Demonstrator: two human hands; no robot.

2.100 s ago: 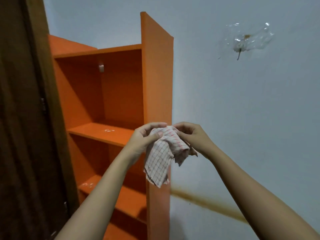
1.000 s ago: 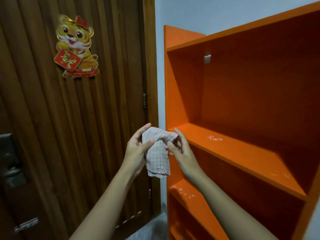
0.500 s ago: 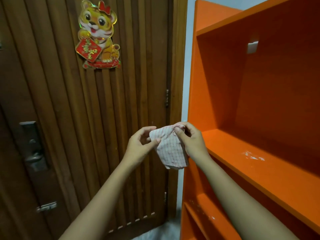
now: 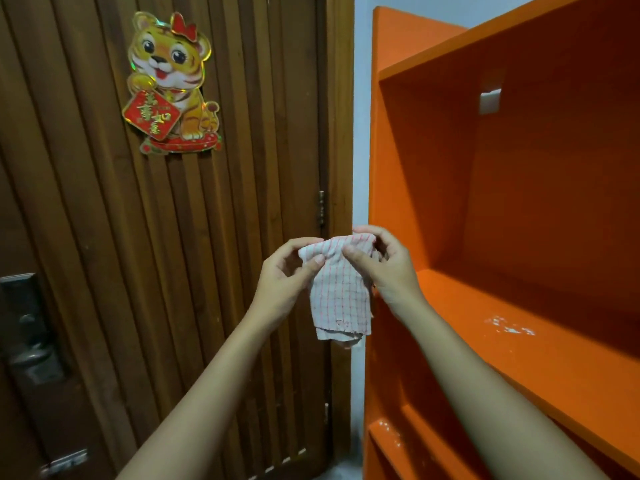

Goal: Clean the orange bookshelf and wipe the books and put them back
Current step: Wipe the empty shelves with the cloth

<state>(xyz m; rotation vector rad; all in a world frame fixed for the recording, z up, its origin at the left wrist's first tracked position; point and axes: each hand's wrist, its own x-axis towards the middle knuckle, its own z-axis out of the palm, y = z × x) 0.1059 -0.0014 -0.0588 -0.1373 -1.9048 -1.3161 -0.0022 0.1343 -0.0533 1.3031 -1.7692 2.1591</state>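
Observation:
A small white cloth with a red check pattern hangs folded between both hands, in front of the orange bookshelf's left side panel. My left hand pinches its upper left corner. My right hand pinches its upper right edge, fingers curled over the top. The orange bookshelf fills the right side. Its shelves hold no books. White smears mark the middle shelf board and the lower board.
A brown slatted wooden door stands to the left, with a tiger sticker, a metal handle and lock plate and hinges along its right edge. A white bracket sits on the shelf's back panel.
The view swung left from the wall past the shelf to the door. Both hands kept refolding the cloth, which now hangs as a smaller, neater fold.

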